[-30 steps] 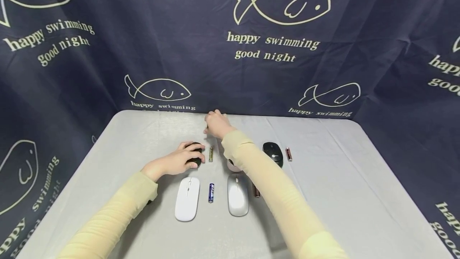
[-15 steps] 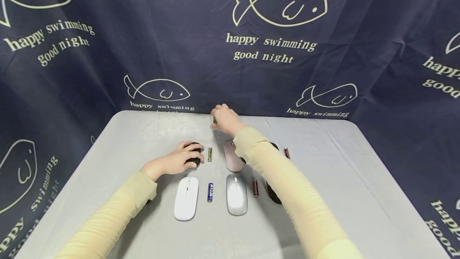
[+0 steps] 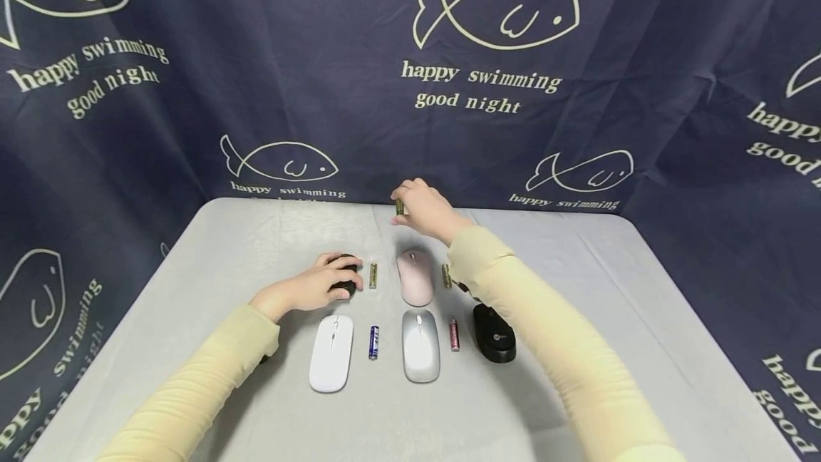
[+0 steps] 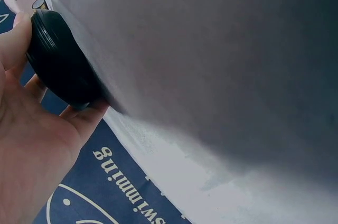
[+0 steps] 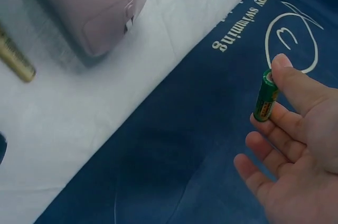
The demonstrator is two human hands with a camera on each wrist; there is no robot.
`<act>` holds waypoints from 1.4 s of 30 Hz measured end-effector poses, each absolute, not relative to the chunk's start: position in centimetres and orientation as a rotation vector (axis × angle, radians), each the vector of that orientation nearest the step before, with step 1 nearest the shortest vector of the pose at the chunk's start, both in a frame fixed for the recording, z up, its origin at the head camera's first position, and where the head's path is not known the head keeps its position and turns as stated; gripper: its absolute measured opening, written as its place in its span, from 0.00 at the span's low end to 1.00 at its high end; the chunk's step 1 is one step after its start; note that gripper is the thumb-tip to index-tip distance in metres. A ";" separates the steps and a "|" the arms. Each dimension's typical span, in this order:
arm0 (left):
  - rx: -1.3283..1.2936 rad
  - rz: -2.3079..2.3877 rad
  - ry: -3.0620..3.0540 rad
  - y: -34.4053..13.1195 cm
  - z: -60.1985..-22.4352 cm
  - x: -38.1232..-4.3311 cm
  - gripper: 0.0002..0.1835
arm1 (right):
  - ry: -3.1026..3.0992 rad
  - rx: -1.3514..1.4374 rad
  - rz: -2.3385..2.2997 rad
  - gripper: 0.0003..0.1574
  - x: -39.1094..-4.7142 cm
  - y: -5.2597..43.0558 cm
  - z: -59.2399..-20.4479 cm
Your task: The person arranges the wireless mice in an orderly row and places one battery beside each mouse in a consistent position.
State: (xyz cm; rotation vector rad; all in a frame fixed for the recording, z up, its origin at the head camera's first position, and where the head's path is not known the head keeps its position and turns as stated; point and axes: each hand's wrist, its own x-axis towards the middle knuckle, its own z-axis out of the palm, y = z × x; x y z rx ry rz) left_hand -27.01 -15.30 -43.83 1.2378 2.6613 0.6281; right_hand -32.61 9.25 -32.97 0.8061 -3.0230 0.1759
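In the head view my left hand [image 3: 319, 285] grips a black computer mouse [image 4: 63, 57] on the left part of the table, its fingers and thumb round the sides. At the table's far edge my right hand [image 3: 428, 212] pinches a green AA-type battery [image 5: 266, 97] between thumb and fingertip, held in the air. Below that hand lies a pink mouse [image 3: 417, 280], with a gold-green battery [image 3: 373, 276] to its left and another gold-green battery [image 3: 447, 276] to its right, close to the sleeve.
Nearer rows hold a white mouse [image 3: 331, 353], a blue battery [image 3: 374, 343], a silver mouse [image 3: 420, 346], a red battery [image 3: 454, 335] and a black mouse [image 3: 494, 334]. The right sleeve [image 3: 551, 312] covers things behind it. A dark curtain [image 3: 410, 141] hangs past the table's far edge.
My right hand has moved right and slightly away along the far edge with the green battery, uncovering the pink mouse and things beside it. The left hand keeps its hold on the black mouse.
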 end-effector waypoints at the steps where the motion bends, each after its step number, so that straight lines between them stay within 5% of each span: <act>1: 1.236 0.631 2.659 -15.3 -43.8 -27.0 0.11 | -3.020 0.813 0.183 0.31 -32.4 9.6 -32.8; 42: 1.248 0.668 2.655 -15.2 -43.8 -26.9 0.11 | -2.682 0.926 0.455 0.30 -23.7 23.6 -32.3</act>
